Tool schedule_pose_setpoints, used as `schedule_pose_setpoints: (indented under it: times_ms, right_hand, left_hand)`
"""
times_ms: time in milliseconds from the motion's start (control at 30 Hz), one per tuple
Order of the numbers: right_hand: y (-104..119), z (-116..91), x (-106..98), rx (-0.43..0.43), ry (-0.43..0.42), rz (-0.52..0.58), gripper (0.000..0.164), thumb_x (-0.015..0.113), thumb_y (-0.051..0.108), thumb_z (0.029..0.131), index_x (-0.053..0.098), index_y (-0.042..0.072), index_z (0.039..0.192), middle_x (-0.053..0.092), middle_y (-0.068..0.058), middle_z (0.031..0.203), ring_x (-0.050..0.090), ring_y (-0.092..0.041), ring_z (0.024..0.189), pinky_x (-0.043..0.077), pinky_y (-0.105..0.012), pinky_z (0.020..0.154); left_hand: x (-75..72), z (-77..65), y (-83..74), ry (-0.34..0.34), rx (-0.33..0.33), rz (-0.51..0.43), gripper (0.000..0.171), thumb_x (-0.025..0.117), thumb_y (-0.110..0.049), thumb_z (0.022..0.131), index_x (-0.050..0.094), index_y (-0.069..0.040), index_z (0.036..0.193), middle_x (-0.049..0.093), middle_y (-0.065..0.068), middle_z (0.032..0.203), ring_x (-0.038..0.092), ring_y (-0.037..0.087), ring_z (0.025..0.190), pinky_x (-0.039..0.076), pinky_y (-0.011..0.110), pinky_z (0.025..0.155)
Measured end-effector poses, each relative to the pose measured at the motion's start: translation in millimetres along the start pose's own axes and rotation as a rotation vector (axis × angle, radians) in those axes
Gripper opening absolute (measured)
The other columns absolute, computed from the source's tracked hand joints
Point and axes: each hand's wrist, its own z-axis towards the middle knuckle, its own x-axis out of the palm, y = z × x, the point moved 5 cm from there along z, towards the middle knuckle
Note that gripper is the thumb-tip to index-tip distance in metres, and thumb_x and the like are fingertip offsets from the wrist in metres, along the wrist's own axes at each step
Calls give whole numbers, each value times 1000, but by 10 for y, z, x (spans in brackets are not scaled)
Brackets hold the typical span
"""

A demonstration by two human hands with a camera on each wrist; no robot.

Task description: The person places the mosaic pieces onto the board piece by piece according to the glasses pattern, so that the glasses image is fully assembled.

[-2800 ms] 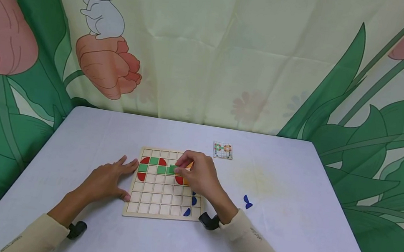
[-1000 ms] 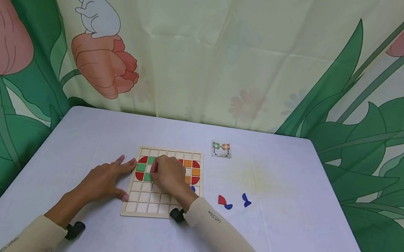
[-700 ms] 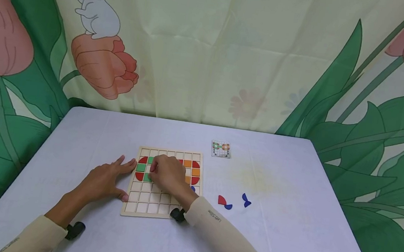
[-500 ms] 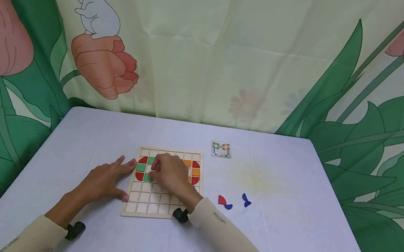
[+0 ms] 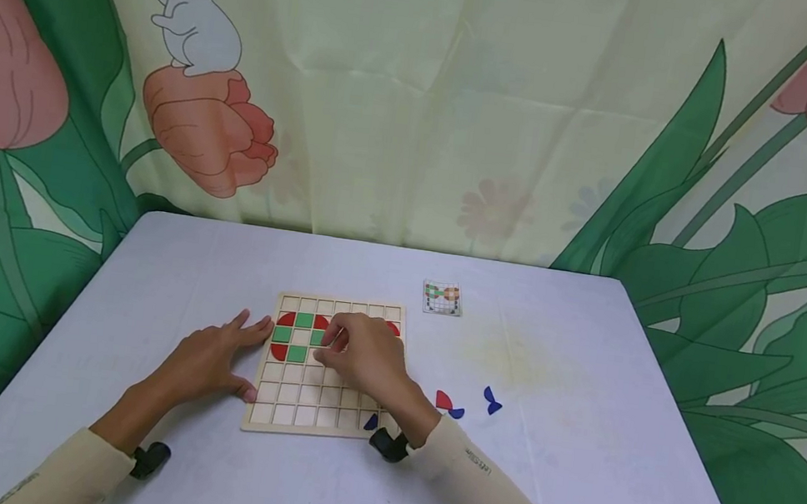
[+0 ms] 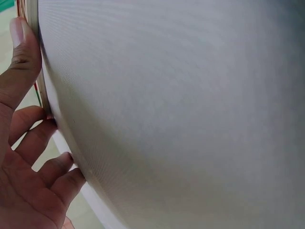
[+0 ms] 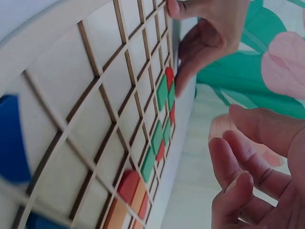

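A wooden grid board (image 5: 280, 392) lies on the table, its upper rows filled with coloured tiles. My left hand (image 5: 209, 358) touches the board's left edge with spread thumb and fingers; the left wrist view shows the thumb along that edge. Over the board's middle is my right hand (image 5: 367, 353), fingers loosely bent. In the right wrist view nothing sits between its thumb (image 7: 252, 121) and fingers. A green square tile (image 5: 297, 354) rests in the third row, beside a red rounded tile (image 5: 278, 352). The right hand hides several tiles in the head view.
Right of the board lie a loose red tile (image 5: 443, 400), a blue tile (image 5: 456, 413) touching it, and two more blue tiles (image 5: 493, 408). A small pattern card (image 5: 441, 298) is behind. One blue tile (image 5: 371, 422) sits in the board's lower right.
The right hand carried a green square earlier, worked at the board's left third row, then drew back rightward. A green square now sits there. The left hand has stayed at the edge.
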Motion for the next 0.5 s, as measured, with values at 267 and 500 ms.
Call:
schedule_pose_setpoints:
  times_ms: [267, 500]
  right_hand:
    - [-180, -186, -214, 15, -42, 13, 17, 86, 29, 89, 71, 28, 83, 68, 12, 77, 60, -11, 75, 45, -31, 58]
    - [-380, -352, -402, 77, -73, 34, 13, 87, 25, 89, 75, 23, 90, 67, 7, 79, 59, -16, 76, 45, -32, 57]
  left_hand:
    - [3, 0, -2, -11, -5, 7, 122, 101, -47, 57, 45, -14, 161, 39, 34, 163, 52, 63, 137, 51, 71, 102]
    - [10, 1, 15, -1, -13, 3, 123, 101, -48, 56, 45, -15, 161, 38, 33, 164, 51, 63, 138, 50, 71, 102]
